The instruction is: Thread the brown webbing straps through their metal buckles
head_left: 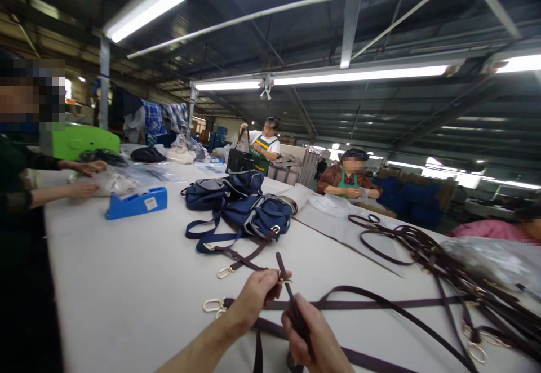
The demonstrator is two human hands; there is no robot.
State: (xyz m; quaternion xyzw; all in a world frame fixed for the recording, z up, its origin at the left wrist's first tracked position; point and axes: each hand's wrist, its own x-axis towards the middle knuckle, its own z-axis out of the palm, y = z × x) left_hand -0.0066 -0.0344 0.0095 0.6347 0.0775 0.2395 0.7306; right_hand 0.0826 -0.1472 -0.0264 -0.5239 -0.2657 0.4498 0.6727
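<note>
Premises are a bag-making factory floor. Fluorescent tube lights (359,73) hang from a bare steel-truss roof. A long white worktable (127,283) carries finished navy bags (249,207) and a pile of dark straps (443,266) toward its right edge. Aproned workers (349,178) sit along its far side.

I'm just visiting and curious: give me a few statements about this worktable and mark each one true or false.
1. Both hands, left hand and right hand, hold a dark strap. True.
2. The bags on the table are red. False: they are navy blue.
3. A blue tape dispenser lies on the table. True.
4. The pile of straps lies to the wearer's left. False: it lies to the right.
</note>
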